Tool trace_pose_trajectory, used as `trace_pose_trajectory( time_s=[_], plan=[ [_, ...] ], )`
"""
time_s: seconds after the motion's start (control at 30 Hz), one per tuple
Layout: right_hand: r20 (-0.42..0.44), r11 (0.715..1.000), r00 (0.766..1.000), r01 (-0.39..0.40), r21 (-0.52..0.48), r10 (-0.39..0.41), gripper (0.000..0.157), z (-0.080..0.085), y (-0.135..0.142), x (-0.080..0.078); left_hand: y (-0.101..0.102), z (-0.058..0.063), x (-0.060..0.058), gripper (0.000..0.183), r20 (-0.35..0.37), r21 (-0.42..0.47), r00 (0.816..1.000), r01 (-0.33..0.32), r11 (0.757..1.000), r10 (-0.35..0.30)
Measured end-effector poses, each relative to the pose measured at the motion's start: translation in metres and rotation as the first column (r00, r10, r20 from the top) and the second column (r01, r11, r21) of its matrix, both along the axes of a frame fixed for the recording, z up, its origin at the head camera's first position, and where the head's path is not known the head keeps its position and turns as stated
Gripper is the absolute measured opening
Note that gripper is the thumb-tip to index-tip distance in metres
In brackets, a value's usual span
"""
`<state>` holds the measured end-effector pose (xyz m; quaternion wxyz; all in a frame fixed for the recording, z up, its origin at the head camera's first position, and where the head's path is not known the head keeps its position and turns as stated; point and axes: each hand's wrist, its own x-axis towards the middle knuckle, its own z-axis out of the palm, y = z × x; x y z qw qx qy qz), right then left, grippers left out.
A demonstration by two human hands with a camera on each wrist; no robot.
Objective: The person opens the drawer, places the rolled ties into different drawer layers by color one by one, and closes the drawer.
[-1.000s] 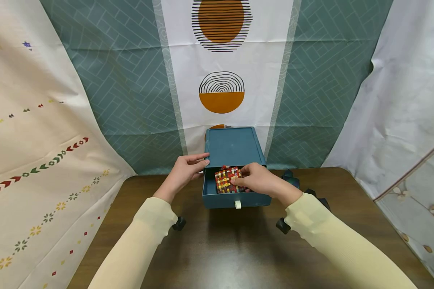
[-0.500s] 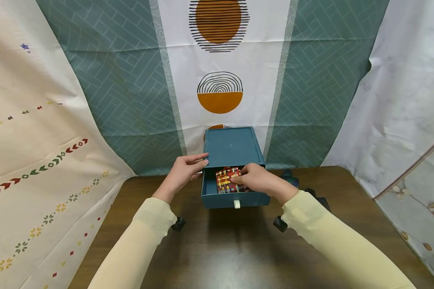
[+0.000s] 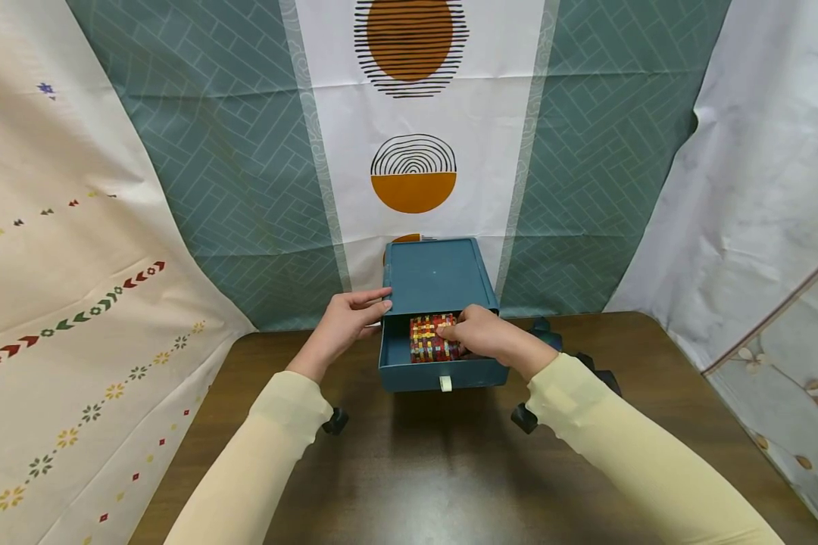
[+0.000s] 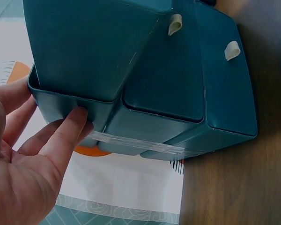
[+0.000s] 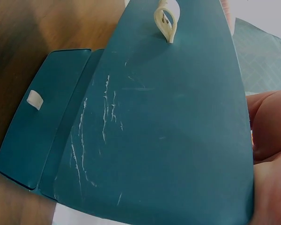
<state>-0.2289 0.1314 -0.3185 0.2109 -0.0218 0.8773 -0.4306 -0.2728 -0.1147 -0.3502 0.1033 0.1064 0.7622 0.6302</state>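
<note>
A blue drawer cabinet point(image 3: 439, 274) stands at the back of the table with its top drawer point(image 3: 416, 377) pulled out. In that drawer lies a square woven pouch point(image 3: 428, 350) of red, yellow and dark strips. My right hand point(image 3: 494, 333) reaches in from the right and holds the pouch, thumb on its woven face; the other fingers are mostly hidden by the drawer. On the cabinet's left side rests my left hand point(image 3: 348, 322). In the left wrist view its nearly straight fingers point(image 4: 68, 131) touch the outer wall below the open drawer.
Lower drawers point(image 4: 164, 79) with white pull tabs point(image 4: 232, 50) are shut beneath. Clear tape point(image 4: 145, 144) runs across the cabinet's side. A patterned cloth point(image 3: 413, 113) hangs close behind. Dark objects point(image 3: 545, 333) sit right of the cabinet on the brown table point(image 3: 416, 484).
My right hand has shifted slightly, and the pouch now sits a little farther right and straighter in the drawer. My left hand stays on the cabinet's side.
</note>
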Motion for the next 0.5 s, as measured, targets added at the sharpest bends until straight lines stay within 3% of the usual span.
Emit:
trace_pose_trajectory(
  time_s=[0.33, 0.5],
  plan=[
    [-0.038, 0.999, 0.999, 0.007, 0.048, -0.006, 0.031, 0.0005, -0.0017, 0.0002, -0.0014, -0.0014, -0.0027, 0.041, 0.006, -0.003, 1.0, 0.001, 1.0, -0.001],
    [-0.067, 0.998, 0.998, 0.015, 0.062, -0.011, 0.037, -0.0005, -0.0023, 0.0001, -0.0018, -0.0018, -0.0026, 0.041, 0.006, 0.009, 1.0, 0.006, 1.0, -0.006]
  ],
)
